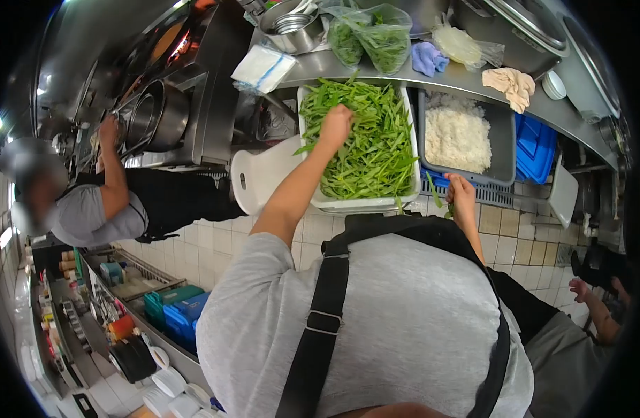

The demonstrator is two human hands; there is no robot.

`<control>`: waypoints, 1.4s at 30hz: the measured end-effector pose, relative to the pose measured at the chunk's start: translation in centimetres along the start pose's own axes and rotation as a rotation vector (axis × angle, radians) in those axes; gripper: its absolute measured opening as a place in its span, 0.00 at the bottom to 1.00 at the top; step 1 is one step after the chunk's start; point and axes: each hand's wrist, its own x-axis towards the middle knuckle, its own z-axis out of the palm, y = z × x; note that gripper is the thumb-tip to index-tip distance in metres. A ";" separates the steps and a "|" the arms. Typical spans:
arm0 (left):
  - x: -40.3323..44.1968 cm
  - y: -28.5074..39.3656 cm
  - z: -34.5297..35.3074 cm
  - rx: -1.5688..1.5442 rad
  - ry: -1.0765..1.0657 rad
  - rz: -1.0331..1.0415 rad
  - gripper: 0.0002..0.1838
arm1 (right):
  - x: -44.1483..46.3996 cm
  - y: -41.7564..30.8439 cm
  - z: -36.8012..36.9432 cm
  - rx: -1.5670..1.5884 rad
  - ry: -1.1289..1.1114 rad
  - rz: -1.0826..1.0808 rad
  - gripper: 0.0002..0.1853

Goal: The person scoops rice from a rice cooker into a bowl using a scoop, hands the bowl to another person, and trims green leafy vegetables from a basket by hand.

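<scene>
A white rectangular tub (pixel 409 115) is heaped with cut leafy greens (pixel 372 150), long narrow leaves and stems that look like water spinach. My left hand (pixel 336 127) is over the upper left of the heap, its fingers curled down onto the greens; the fingertips are partly hidden. Right of the tub's near corner, my right hand (pixel 461 200) is closed with a few green stems (pixel 433 189) sticking out of it to the left. Just beyond that hand stands a grey bin (pixel 503 150) holding white rice-like grains (pixel 456 136).
A steel counter (pixel 376 68) runs behind the tub, bearing bagged greens (pixel 369 38), a metal pot (pixel 292 26) and cloths (pixel 429 58). A white plastic stool (pixel 261 174) touches the tub's left. One co-worker (pixel 111 209) works at left; another person's hand (pixel 580 290) shows at right.
</scene>
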 end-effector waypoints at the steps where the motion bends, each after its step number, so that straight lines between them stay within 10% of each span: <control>1: 0.5 0.4 -1.8 -0.088 0.093 -0.060 0.04 | 0.2 0.1 0.3 0.002 -0.024 0.007 0.10; 6: 2.0 1.2 -9.6 -0.286 0.336 -0.374 0.07 | 1.8 -0.2 2.8 -0.020 -0.125 0.020 0.10; 8: 2.2 2.7 -12.3 -0.832 0.463 -0.511 0.08 | 2.3 -0.4 3.9 -0.090 -0.177 -0.035 0.10; 20: -1.6 7.4 -13.8 -1.696 0.262 -0.618 0.10 | 1.4 -10.3 12.8 -0.513 -0.385 -0.600 0.10; 42: -1.7 8.4 -9.4 -1.704 0.023 -0.568 0.10 | 2.1 -10.2 15.3 -0.928 -0.267 -0.866 0.10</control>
